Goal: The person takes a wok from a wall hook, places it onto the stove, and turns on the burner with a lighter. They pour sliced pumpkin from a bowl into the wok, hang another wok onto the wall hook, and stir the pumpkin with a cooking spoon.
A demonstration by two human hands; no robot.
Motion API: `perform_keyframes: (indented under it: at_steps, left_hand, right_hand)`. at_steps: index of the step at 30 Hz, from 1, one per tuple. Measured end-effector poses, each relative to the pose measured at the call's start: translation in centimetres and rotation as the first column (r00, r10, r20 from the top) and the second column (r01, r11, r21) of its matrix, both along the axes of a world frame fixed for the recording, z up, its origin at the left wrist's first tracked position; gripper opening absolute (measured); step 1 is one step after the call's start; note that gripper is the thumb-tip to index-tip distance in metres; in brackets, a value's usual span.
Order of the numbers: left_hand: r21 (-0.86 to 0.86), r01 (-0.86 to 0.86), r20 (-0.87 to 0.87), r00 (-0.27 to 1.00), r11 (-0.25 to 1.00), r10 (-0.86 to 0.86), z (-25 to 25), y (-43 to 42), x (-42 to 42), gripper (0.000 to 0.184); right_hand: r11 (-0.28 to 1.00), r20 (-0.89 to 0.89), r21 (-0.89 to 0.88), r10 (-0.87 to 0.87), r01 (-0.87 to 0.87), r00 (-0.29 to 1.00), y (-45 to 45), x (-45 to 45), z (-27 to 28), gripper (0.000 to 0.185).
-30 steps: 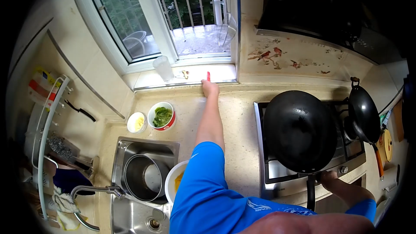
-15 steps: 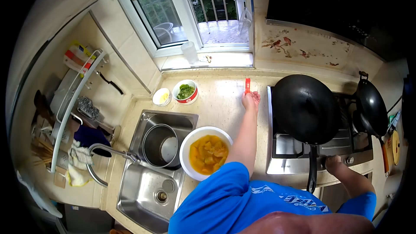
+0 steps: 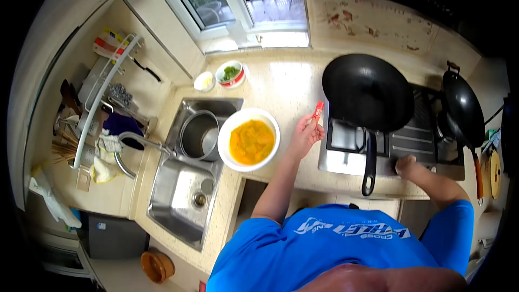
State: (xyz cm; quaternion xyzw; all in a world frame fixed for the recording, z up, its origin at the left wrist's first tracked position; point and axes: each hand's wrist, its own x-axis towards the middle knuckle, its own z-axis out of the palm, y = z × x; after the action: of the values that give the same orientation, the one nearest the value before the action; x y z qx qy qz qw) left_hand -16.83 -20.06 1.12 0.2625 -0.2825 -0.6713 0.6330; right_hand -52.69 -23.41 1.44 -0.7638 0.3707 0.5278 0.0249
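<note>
My left hand (image 3: 307, 137) is closed around a small red lighter (image 3: 318, 110), held upright beside the left edge of the gas stove (image 3: 346, 163). My right hand (image 3: 406, 165) is at the stove's front panel, its fingers wrapped round a stove knob that they mostly hide. A black wok (image 3: 367, 94) rests on the left burner, its handle (image 3: 370, 165) pointing toward me. Left of my left hand stands a white bowl (image 3: 223, 146) holding orange-yellow chunks in liquid.
A double sink (image 3: 181, 184) with a metal pot (image 3: 184, 140) in it lies to the left. Behind are a bowl of chopped greens (image 3: 231, 74) and a small white bowl (image 3: 204, 81). A second wok (image 3: 462, 108) leans at the right. A dish rack (image 3: 102, 92) hangs on the left.
My left hand has drawn back toward me from the rear of the counter, bringing the lighter nearer the stove's left edge. My right hand stays at the knob. The view has tilted down.
</note>
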Motion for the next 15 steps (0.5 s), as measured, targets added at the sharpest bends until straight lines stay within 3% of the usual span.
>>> perform_keyframes:
  at_steps: [1, 6, 10, 15]
  left_hand:
    - [-0.006, 0.039, -0.084, 0.996, 0.999, -0.039, 0.1, 1.6, -0.2, 0.018]
    - [0.049, 0.112, -0.106, 0.989, 0.993, -0.106, -0.3, 7.5, -1.9, 0.023]
    - [0.062, 0.181, -0.016, 0.984, 0.982, -0.180, 0.2, 10.4, -3.7, 0.034]
    - [0.104, 0.090, 0.156, 0.982, 0.991, -0.105, 0.5, 12.2, -5.1, 0.031]
  right_hand:
    - [1.000, 0.013, -0.017, -0.010, 0.011, 1.000, -0.1, -0.2, -0.4, 0.028]
    - [0.996, 0.058, -0.082, 0.043, -0.039, 0.997, -0.1, -0.4, -0.7, 0.027]
    - [0.996, 0.088, -0.081, 0.047, -0.040, 0.995, 0.2, -0.2, 0.0, 0.026]
    - [0.988, 0.053, -0.108, 0.113, -0.107, 0.992, -0.1, -0.1, -0.7, 0.030]
